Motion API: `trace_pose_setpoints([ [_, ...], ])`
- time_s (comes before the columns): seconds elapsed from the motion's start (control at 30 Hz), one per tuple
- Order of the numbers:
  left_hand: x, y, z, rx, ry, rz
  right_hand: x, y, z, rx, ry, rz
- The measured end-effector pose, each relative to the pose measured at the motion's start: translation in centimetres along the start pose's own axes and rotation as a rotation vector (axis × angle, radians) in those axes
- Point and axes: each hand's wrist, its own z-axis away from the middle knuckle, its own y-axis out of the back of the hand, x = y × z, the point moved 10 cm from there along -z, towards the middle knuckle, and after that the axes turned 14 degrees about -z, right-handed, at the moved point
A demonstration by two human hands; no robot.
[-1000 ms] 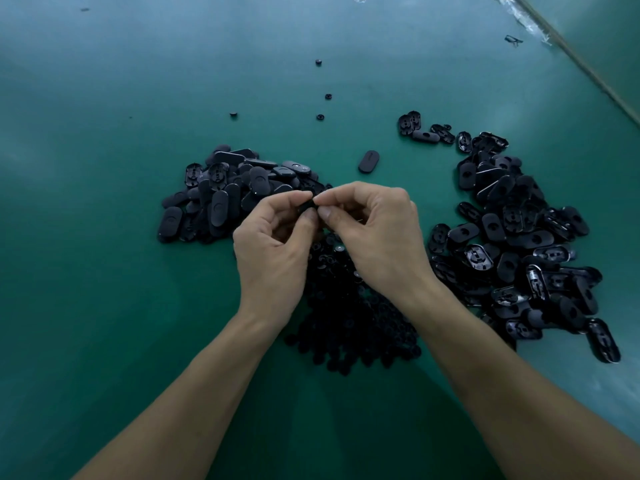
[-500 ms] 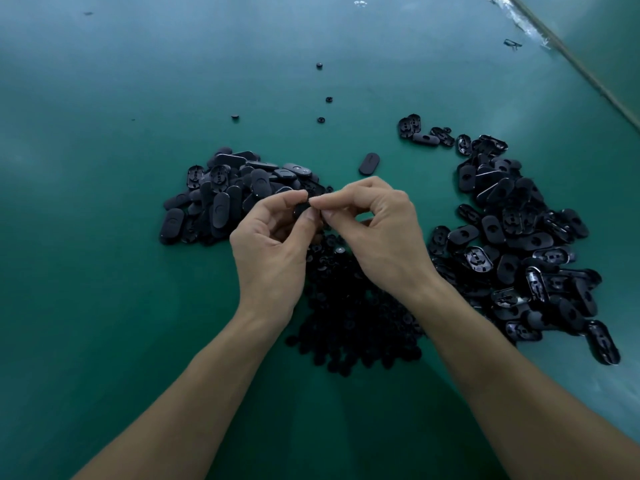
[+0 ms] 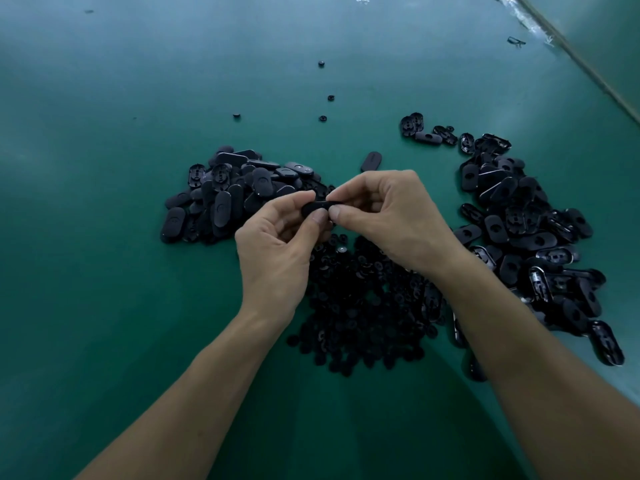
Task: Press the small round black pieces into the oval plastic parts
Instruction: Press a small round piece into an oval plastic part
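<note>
The left hand (image 3: 277,244) and right hand (image 3: 391,220) meet mid-surface (image 3: 104,271), each pinching one end of a single oval part (image 3: 317,206) between thumb and forefinger. The heap of round pieces (image 3: 363,306) lies just at 6 o'clock of them. Oval piles sit at 9 o'clock (image 3: 235,195) and 3 o'clock (image 3: 526,237), and stray rounds (image 3: 322,118) at 12.

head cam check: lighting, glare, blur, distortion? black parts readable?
Head view: dim, bluish light; soft glare patches on the mat at upper left and right edge; forearms shadow its lower middle; round-piece pile reads as one black mass; oval part pinched by left hand and right hand shows outline only; no clear motion blur; wide lens stretches the forearms toward the corners.
</note>
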Motion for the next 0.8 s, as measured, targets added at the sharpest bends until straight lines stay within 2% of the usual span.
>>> trace_pose_setpoints([
  [0.23,-0.07,-0.15,0.00,-0.005,0.016,0.007,0.05,-0.12,0.02,0.030,-0.005,0.062],
  [0.47,-0.02,0.16,0.25,0.021,0.010,-0.024,0.34,0.22,0.16,0.046,-0.049,0.022],
  [0.8,0.02,0.40,0.31,0.033,0.001,-0.056,0.22,0.25,0.16,-0.024,-0.044,0.018],
])
